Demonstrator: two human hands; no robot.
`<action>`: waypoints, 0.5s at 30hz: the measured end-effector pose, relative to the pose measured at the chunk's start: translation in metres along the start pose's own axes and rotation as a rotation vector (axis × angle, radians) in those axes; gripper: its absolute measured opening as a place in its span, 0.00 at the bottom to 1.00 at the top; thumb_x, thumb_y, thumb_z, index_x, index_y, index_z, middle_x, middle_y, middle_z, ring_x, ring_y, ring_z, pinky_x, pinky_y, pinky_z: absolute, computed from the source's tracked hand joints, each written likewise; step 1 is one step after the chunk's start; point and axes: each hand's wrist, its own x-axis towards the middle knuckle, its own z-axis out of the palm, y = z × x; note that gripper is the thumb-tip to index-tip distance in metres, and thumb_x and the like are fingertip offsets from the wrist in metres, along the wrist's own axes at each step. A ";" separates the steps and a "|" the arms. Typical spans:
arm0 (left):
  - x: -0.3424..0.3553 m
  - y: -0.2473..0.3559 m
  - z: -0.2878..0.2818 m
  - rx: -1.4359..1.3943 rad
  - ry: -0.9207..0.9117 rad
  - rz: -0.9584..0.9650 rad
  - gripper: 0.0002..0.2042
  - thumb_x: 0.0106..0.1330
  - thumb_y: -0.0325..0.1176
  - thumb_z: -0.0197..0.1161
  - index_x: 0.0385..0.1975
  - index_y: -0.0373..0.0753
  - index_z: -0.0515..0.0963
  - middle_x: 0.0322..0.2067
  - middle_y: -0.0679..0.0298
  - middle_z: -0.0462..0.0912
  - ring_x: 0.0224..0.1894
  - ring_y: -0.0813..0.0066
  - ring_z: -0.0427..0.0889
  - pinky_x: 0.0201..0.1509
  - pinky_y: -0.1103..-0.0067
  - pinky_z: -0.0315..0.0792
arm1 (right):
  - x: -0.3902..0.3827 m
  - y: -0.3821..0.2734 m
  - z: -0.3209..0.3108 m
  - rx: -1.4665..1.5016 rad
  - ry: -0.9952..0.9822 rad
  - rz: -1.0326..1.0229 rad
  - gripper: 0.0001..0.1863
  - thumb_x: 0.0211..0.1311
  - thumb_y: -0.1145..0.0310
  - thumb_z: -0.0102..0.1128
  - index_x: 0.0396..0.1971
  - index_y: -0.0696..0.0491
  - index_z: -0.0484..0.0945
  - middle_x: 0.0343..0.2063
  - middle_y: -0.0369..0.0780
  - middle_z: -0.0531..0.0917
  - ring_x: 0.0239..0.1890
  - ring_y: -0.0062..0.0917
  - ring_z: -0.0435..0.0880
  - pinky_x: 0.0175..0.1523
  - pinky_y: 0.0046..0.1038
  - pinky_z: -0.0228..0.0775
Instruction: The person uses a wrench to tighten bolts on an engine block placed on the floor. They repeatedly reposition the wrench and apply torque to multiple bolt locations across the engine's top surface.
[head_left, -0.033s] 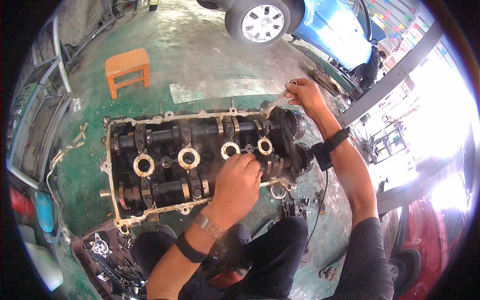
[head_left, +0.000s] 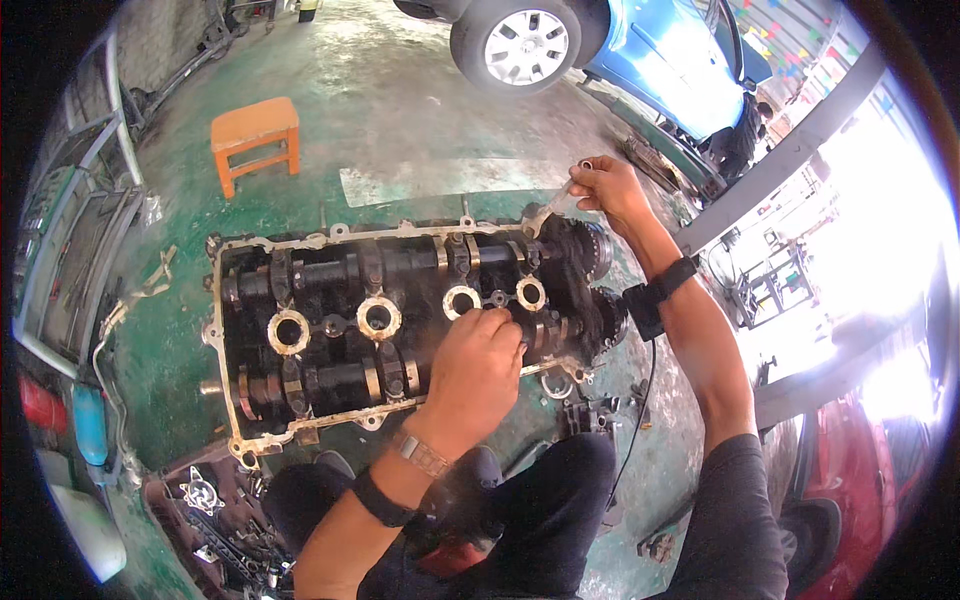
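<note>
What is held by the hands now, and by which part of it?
The right hand holds a wrench near its upper ring end. The left hand is over the cylinder head; whether it holds anything cannot be told.

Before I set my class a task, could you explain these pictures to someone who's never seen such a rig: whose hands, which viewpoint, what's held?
A person works bare-handed, seen by a wide fisheye camera on the head, so straight edges bend. The right hand holds a slim silvery wrench-like tool, its lower end at the far right corner of a long dark metal engine part with a pale rim. The left hand reaches over the near edge; whether it grips anything is hidden. A flat-topped orange stool stands beyond.
</note>
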 end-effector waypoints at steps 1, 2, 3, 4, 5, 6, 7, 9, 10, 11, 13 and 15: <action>0.000 0.001 0.000 -0.010 0.023 0.012 0.06 0.58 0.24 0.66 0.34 0.33 0.79 0.40 0.54 0.81 0.43 0.51 0.79 0.48 0.63 0.75 | 0.001 -0.003 0.002 -0.014 0.005 -0.007 0.13 0.65 0.69 0.66 0.43 0.60 0.78 0.29 0.35 0.83 0.27 0.17 0.84 0.28 0.19 0.76; 0.001 0.001 0.000 -0.007 0.015 0.011 0.06 0.58 0.24 0.66 0.34 0.33 0.79 0.40 0.54 0.81 0.43 0.51 0.79 0.48 0.63 0.75 | 0.003 -0.006 0.005 -0.028 0.010 -0.014 0.14 0.65 0.70 0.66 0.46 0.61 0.77 0.30 0.36 0.84 0.27 0.17 0.84 0.28 0.19 0.75; 0.001 0.001 -0.001 -0.005 0.016 0.014 0.06 0.58 0.24 0.66 0.34 0.33 0.79 0.40 0.54 0.81 0.43 0.51 0.79 0.49 0.63 0.75 | 0.003 -0.010 0.008 -0.055 0.030 -0.010 0.15 0.65 0.70 0.66 0.48 0.62 0.77 0.31 0.36 0.84 0.27 0.17 0.84 0.28 0.19 0.75; 0.001 0.001 -0.001 -0.008 0.022 0.017 0.06 0.58 0.25 0.66 0.34 0.33 0.79 0.40 0.54 0.80 0.43 0.51 0.79 0.49 0.63 0.75 | 0.003 -0.015 0.012 -0.032 -0.004 -0.031 0.19 0.65 0.71 0.65 0.51 0.63 0.75 0.33 0.37 0.85 0.28 0.17 0.84 0.28 0.19 0.75; 0.001 0.001 0.000 -0.002 0.020 0.018 0.06 0.58 0.25 0.66 0.34 0.33 0.79 0.40 0.54 0.80 0.43 0.51 0.79 0.49 0.63 0.75 | 0.001 -0.019 0.015 -0.020 -0.018 -0.040 0.22 0.64 0.71 0.65 0.55 0.64 0.73 0.34 0.37 0.85 0.28 0.17 0.84 0.29 0.19 0.75; 0.002 0.001 0.000 0.000 0.021 0.022 0.06 0.58 0.25 0.66 0.34 0.33 0.79 0.40 0.54 0.80 0.43 0.51 0.79 0.49 0.63 0.75 | -0.001 -0.024 0.019 -0.006 -0.031 -0.047 0.25 0.64 0.71 0.65 0.59 0.65 0.71 0.35 0.38 0.85 0.29 0.18 0.84 0.29 0.20 0.75; 0.001 0.001 0.000 0.001 0.026 0.026 0.06 0.58 0.25 0.66 0.34 0.33 0.79 0.40 0.54 0.80 0.43 0.51 0.79 0.49 0.63 0.75 | -0.003 -0.028 0.023 -0.020 -0.048 -0.044 0.28 0.64 0.71 0.65 0.61 0.65 0.69 0.36 0.38 0.86 0.30 0.18 0.84 0.30 0.20 0.75; 0.001 0.000 0.000 -0.001 0.014 0.019 0.07 0.58 0.25 0.66 0.34 0.33 0.78 0.40 0.54 0.80 0.43 0.51 0.79 0.49 0.64 0.75 | -0.007 -0.038 0.034 -0.040 -0.103 -0.060 0.33 0.64 0.71 0.64 0.66 0.66 0.64 0.38 0.39 0.86 0.31 0.18 0.84 0.31 0.20 0.75; 0.001 0.000 0.000 -0.007 0.017 0.016 0.07 0.58 0.25 0.66 0.34 0.33 0.78 0.40 0.54 0.80 0.43 0.51 0.79 0.49 0.64 0.75 | -0.009 -0.042 0.038 -0.051 -0.136 -0.087 0.37 0.63 0.68 0.66 0.68 0.66 0.61 0.40 0.41 0.86 0.32 0.19 0.84 0.31 0.21 0.75; 0.001 0.000 0.000 -0.002 0.012 0.020 0.07 0.58 0.25 0.66 0.34 0.33 0.78 0.40 0.54 0.80 0.43 0.51 0.79 0.49 0.64 0.75 | -0.010 -0.047 0.041 -0.064 -0.151 -0.098 0.38 0.62 0.68 0.66 0.69 0.66 0.60 0.40 0.42 0.86 0.32 0.19 0.84 0.32 0.21 0.75; 0.001 0.000 0.000 -0.004 0.013 0.026 0.07 0.58 0.25 0.67 0.34 0.34 0.78 0.40 0.55 0.80 0.43 0.52 0.79 0.49 0.64 0.75 | -0.013 -0.056 0.048 -0.078 -0.192 -0.131 0.40 0.62 0.66 0.67 0.69 0.66 0.60 0.41 0.42 0.85 0.32 0.20 0.83 0.32 0.21 0.75; 0.002 0.000 -0.001 0.009 0.001 0.029 0.06 0.58 0.25 0.66 0.34 0.34 0.79 0.39 0.55 0.80 0.43 0.52 0.79 0.50 0.64 0.75 | -0.015 -0.064 0.055 -0.090 -0.239 -0.153 0.43 0.61 0.64 0.69 0.70 0.67 0.58 0.40 0.42 0.84 0.31 0.21 0.82 0.32 0.22 0.74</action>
